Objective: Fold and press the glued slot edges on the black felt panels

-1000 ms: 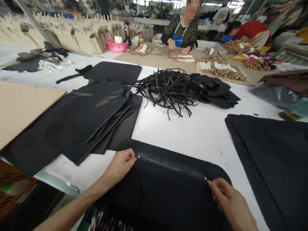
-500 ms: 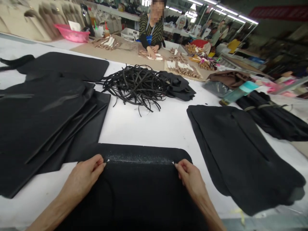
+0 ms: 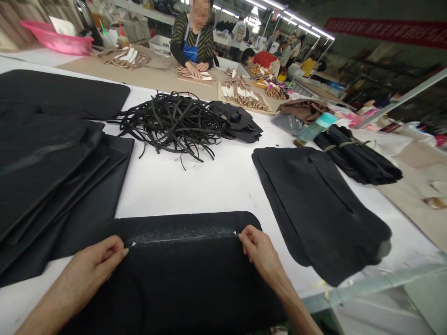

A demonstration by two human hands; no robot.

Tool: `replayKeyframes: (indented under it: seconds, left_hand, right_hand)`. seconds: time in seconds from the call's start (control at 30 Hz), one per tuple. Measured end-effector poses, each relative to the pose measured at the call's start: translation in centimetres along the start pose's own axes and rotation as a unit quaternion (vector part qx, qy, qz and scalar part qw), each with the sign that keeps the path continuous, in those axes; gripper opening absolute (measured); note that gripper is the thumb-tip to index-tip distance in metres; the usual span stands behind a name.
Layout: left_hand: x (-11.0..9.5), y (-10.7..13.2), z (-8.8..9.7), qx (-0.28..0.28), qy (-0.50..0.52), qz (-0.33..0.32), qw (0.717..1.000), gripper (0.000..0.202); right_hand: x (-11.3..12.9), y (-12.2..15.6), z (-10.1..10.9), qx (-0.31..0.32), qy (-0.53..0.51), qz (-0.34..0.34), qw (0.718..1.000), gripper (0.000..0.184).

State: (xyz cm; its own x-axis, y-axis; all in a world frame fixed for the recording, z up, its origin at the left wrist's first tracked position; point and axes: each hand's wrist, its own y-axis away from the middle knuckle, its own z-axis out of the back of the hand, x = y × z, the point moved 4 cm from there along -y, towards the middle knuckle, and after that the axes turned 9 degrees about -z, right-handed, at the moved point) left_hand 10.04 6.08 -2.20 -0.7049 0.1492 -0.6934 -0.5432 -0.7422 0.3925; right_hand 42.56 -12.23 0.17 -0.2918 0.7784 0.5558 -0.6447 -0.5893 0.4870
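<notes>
A black leather-like panel with a rounded far corner lies at the table's near edge. Across its far part runs a band of whitish smears, crossed by a thin pale line with a small white triangle at each end. Beside the left triangle, my left hand is closed, thumb and fingertips pinching the panel. My right hand pinches it likewise by the right triangle. How much material lies between the fingertips is hidden.
Black sheets are piled left, more black panels right. Beyond lie a tangle of black strips, a teal-capped bottle and a tied black bundle. A co-worker handles brown pieces across the table.
The view has swung to the right, so the table's things sit further left in it. Both hands keep their pinch beside the triangles, and the panel looks slightly turned.
</notes>
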Motion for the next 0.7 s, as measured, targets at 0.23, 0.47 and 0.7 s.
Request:
replayKeyframes:
  seconds: [0.23, 0.47, 0.7]
  left_hand:
    - [-0.9, 0.3, 0.2, -0.035, 0.013, -0.015, 0.999, 0.034]
    - [-1.6, 0.7, 0.5, -0.045, -0.069, -0.035, 0.996, 0.027]
    - [-3.1, 2.3, 0.3, -0.042, -0.234, 0.014, 0.971, 0.025]
  right_hand:
    - [-0.1, -0.3, -0.1, 0.034, 0.000, -0.001, 0.999, 0.024]
    - [0.4, 0.3, -0.2, 0.000, 0.036, -0.005, 0.999, 0.025]
    - [0.4, 0.5, -0.3, -0.087, 0.097, 0.021, 0.991, 0.023]
